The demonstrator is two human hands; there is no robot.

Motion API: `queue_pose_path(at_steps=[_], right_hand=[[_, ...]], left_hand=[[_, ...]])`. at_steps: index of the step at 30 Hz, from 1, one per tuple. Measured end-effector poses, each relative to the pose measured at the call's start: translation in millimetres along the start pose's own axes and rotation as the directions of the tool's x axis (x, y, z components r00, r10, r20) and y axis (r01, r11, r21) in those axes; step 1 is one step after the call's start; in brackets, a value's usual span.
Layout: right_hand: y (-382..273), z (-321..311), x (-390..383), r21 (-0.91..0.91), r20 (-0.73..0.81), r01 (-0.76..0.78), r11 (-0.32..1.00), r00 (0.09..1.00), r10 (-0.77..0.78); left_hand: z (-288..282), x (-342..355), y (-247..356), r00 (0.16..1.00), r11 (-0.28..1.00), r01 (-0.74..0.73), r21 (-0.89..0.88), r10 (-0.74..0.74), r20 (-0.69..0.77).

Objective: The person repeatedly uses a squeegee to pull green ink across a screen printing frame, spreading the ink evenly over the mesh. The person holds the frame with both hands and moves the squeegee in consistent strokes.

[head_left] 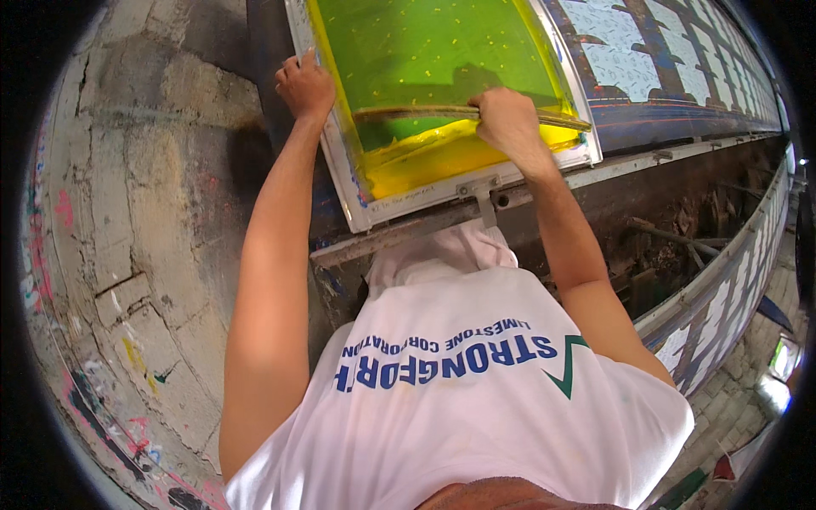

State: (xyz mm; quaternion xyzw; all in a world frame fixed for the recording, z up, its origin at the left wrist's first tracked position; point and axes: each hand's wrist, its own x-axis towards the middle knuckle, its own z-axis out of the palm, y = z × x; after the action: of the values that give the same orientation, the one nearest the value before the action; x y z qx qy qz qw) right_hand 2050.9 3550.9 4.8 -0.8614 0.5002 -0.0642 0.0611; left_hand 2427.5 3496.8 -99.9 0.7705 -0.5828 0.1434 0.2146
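While the left hand (307,87) curls around the left edge of the white frame (425,198), the right hand (507,126) grasps a long squeegee (416,111) near its near edge; inking seems underway, the next stroke calling for level pressure.

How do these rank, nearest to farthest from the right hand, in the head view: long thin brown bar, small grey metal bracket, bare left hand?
1. Long thin brown bar: in the right hand.
2. Small grey metal bracket: below, on the white rectangular frame.
3. Bare left hand: left, at the frame's side.
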Motion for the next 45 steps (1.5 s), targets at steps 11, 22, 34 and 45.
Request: queue_pose_path(at_steps=[11, 22, 34, 45], right_hand=[[-6.8, -12.8, -50.8, -0.005, 0.142, 0.128, 0.992, 0.982, -0.126], [5.6, -34.1, -36.1, 0.065, 0.216, 0.148, 0.987, 0.963, -0.158], [5.3, -37.4, -56.7, 0.097, 0.321, 0.242, 0.966, 0.911, -0.26], [40.2, -31.3, -96.9, 0.253, 0.196, 0.436, 0.864, 0.851, -0.487]], left_hand=[[-9.1, 0.7, 8.4, 0.996, 0.998, 0.065, 0.009, -0.066, 0.055], [-3.9, -0.4, 5.0, 0.999, 0.999, 0.032, -0.035, -0.032, 0.015], [-1.6, 0.2, 3.8, 0.998, 0.995, 0.07, -0.072, -0.07, 0.001], [-22.1, 1.5, 7.1, 0.985, 0.991, 0.12, -0.063, -0.11, 0.132]])
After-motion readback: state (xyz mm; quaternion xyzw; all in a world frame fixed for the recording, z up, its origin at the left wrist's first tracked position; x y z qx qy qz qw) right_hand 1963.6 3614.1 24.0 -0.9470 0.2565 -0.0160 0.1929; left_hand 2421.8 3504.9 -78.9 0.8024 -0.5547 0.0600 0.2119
